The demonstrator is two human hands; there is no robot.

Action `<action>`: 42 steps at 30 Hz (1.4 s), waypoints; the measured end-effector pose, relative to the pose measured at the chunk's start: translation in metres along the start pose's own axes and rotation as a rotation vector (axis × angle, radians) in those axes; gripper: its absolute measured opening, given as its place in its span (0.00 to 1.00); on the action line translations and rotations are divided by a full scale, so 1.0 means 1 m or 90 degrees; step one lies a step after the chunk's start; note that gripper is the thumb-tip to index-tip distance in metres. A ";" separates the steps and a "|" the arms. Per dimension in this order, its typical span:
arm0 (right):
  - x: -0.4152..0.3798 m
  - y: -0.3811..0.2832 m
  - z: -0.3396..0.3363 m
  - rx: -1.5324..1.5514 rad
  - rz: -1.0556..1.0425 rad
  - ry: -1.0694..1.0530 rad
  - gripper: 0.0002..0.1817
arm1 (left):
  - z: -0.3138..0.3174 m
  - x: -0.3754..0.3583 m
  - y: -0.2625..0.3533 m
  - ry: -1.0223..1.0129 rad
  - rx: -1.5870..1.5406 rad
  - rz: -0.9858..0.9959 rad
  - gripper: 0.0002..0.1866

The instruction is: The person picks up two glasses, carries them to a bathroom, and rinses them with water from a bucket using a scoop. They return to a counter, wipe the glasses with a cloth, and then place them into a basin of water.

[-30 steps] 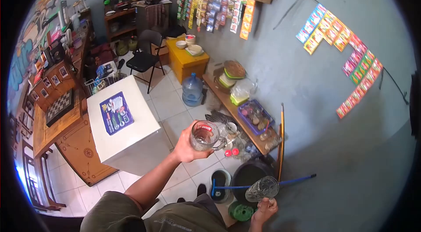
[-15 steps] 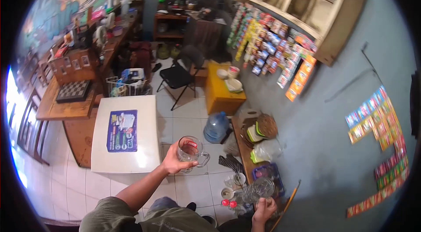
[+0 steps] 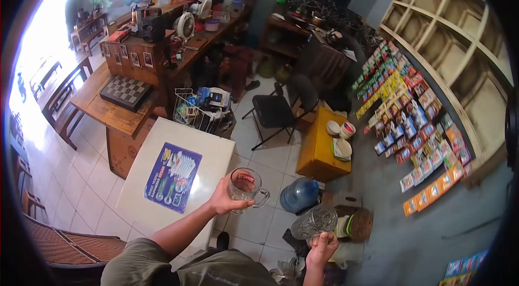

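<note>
My left hand (image 3: 220,199) is closed around the body of a clear glass mug (image 3: 247,182) with a red label, and the mug's handle points right. Nothing shows inside it. To the right, my right hand (image 3: 322,249) grips a clear glass with a patterned wall (image 3: 313,221), tilted so that its base or mouth faces away. Whether that glass has a handle is hidden by my fingers. Both glasses are in the air, apart from each other. The left one is near the edge of a white chest top (image 3: 216,148).
A blue water jug (image 3: 299,195) stands on the tiled floor ahead, beside a yellow cabinet (image 3: 313,151) with bowls. Farther off is a black folding chair (image 3: 273,112). Left, a chessboard (image 3: 125,92) lies on a wooden table. Sachet strips (image 3: 400,118) hang on the right wall.
My view has swung left, toward the white chest and doorway. Both hands still hold their glasses. The right one has risen from above the floor items to beside the water jug in view.
</note>
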State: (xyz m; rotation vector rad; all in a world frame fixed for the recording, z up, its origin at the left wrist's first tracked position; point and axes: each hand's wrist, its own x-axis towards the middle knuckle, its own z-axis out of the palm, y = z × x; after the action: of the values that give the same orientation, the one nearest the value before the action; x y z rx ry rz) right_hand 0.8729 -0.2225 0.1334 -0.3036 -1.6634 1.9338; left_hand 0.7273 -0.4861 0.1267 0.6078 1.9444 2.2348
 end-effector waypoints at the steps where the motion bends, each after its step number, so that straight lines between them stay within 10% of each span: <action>1: 0.014 0.000 0.007 0.030 0.032 -0.008 0.24 | -0.003 0.012 -0.001 0.004 -0.013 0.001 0.31; 23: 0.352 0.083 0.051 -0.110 0.130 -0.275 0.21 | 0.038 0.256 -0.067 0.122 0.040 -0.008 0.33; 31: 0.436 0.137 0.130 0.161 0.348 -0.307 0.19 | 0.007 0.323 -0.083 0.186 0.072 -0.004 0.33; 42: 0.513 0.178 0.260 0.108 0.280 -0.318 0.20 | -0.055 0.451 -0.095 0.113 0.054 -0.014 0.33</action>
State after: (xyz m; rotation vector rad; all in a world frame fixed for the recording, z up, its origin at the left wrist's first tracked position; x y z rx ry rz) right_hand 0.2739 -0.1696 0.1105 -0.1305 -1.8271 2.6312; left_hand 0.2792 -0.3652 0.1290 0.4075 2.1263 2.2726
